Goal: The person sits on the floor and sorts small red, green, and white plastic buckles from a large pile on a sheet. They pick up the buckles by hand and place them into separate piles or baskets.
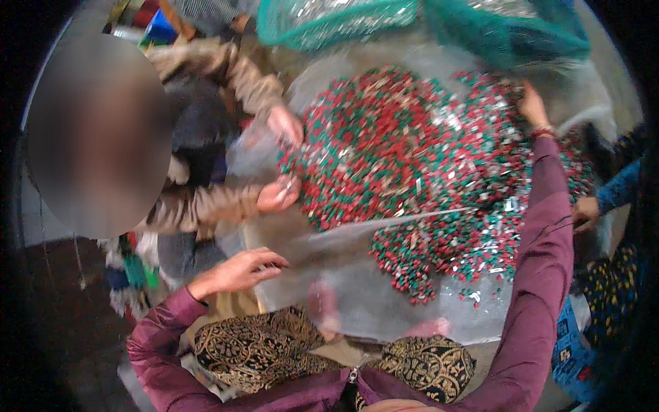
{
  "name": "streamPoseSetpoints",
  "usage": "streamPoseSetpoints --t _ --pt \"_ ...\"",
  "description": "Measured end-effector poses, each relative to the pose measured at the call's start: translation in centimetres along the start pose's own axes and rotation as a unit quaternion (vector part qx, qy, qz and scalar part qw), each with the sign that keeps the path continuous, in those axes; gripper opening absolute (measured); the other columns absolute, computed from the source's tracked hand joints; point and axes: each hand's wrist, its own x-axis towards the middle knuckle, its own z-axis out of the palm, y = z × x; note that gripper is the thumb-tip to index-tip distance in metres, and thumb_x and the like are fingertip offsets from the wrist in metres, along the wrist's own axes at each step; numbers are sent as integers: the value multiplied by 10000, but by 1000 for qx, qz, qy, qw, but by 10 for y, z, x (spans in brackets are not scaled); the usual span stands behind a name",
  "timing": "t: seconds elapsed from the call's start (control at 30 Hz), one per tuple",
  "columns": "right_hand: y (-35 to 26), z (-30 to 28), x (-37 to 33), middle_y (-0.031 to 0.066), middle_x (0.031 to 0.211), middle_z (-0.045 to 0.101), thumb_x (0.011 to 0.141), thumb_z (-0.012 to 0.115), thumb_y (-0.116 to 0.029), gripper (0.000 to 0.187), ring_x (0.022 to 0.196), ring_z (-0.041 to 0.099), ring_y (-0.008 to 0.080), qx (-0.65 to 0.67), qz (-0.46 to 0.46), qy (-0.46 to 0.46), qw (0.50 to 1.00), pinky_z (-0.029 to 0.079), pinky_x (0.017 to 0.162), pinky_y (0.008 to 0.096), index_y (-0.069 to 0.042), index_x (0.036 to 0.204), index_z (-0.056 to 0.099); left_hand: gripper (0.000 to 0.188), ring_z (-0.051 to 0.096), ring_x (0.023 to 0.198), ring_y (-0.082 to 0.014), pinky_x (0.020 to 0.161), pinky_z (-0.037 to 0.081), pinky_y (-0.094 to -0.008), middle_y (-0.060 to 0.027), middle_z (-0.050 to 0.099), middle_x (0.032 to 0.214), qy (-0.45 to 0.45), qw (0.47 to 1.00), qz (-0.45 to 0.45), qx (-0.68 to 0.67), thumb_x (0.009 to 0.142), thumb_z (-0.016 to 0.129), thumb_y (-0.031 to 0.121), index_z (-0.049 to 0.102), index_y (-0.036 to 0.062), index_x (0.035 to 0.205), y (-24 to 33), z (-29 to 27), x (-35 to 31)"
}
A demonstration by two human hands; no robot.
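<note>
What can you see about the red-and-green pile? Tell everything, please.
The pile is a wide, low heap of loose red and green pieces with shiny silvery bits, material unclear. It lies on translucent plastic sheeting, whose edge or fold crosses its near part. The person's right hand is at its far right; a co-worker's hand is at its left edge.

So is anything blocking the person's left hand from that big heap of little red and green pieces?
Nothing visible blocks the person's left hand from the heap of small red and green pieces: only translucent plastic sheet shows between. A co-worker's hand is nearby, farther forward.
</note>
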Motion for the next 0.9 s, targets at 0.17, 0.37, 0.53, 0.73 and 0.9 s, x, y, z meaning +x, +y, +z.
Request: streamPoseSetpoints --t 0.17,0.37,0.53,0.73,0.9 --pt "-6 20 -5 261 1133 569 779 506 -93 497 1060 543 405 -100 -52 18 993 432 923 467 -57 1274 489 297 578 1017 -236 871 461 -344 -121 600 1090 10 990 -110 -87 939 519 226 575 52 1172 -41 28 -40" --pt "-27 12 -37 230 1176 537 806 506 -205 476 1096 509 407 -252 -118 -47 959 425 911 509 -43 1252 464 270 583 987 -278 842 467 -364 -141 593 1053 -21 996 -67 -60 926 525 203 581 58 1147 -33 34 -3" --pt "-90 15 -74 162 944 599 841 475 -59 199 880 616 325 -310 -249 -21 917 524 692 410 -25 1036 495 219 573 945 -345 811 468 -409 -166 574 976 -9 999 32 42 904 542 188 591 45 1063 -2 13 49" --pt "-129 19 -137 242 980 572 793 502 8 370 918 560 416 -45 -168 -38 984 474 795 461 5 1163 509 253 554 953 -328 797 472 -406 -134 547 976 83 938 294 163 815 565 124 568 60 1060 37 36 131" --pt "-154 -27 -171 54 1019 591 836 635 -165 372 920 552 163 311 61 -169 933 455 762 298 -22 1170 552 291 438 1186 -289 992 355 -439 -96 502 1169 65 726 576 370 765 567 189 555 123 1049 52 114 219"
